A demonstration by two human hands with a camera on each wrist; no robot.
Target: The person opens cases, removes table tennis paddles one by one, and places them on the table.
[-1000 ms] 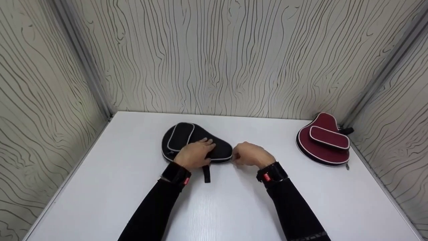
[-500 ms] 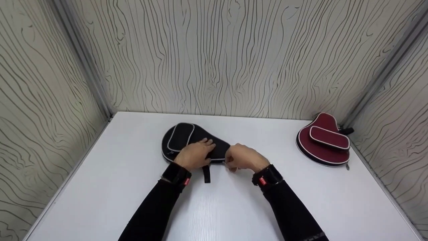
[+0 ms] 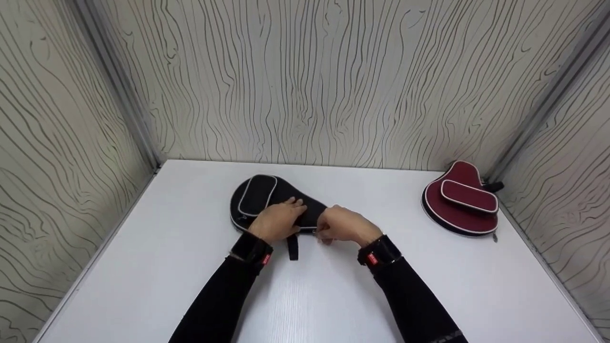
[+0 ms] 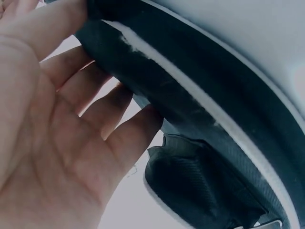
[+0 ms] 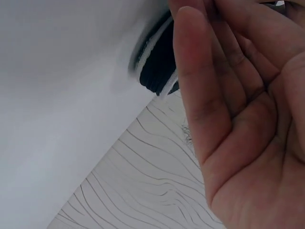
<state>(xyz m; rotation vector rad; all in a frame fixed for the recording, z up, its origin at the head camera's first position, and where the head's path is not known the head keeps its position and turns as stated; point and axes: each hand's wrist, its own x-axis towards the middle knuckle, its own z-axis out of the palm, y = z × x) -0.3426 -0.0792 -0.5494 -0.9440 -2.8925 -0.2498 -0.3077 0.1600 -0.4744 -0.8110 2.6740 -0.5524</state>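
Note:
A black paddle-shaped case point(image 3: 259, 195) with white piping lies on the white table point(image 3: 333, 295), its small pocket to the back left. My left hand point(image 3: 290, 209) rests flat on top of it with straight fingers. In the left wrist view the left hand's point(image 4: 71, 124) fingers lie against the case's dark edge point(image 4: 200, 109). My right hand point(image 3: 320, 234) has curled fingers and pinches the zipper pull at the case's near right edge. In the right wrist view the right hand's point(image 5: 228, 95) fingertips reach the case point(image 5: 157, 62), and the pull itself is hidden. A black strap point(image 3: 293, 247) sticks out toward me.
A dark red case point(image 3: 460, 202) of the same shape lies in the back right corner of the table. Wood-grain walls point(image 3: 310, 81) close in the table at the back and on both sides.
My right hand has slid to the left along the black case's near edge, closer to my left hand. The left hand and the case have stayed put.

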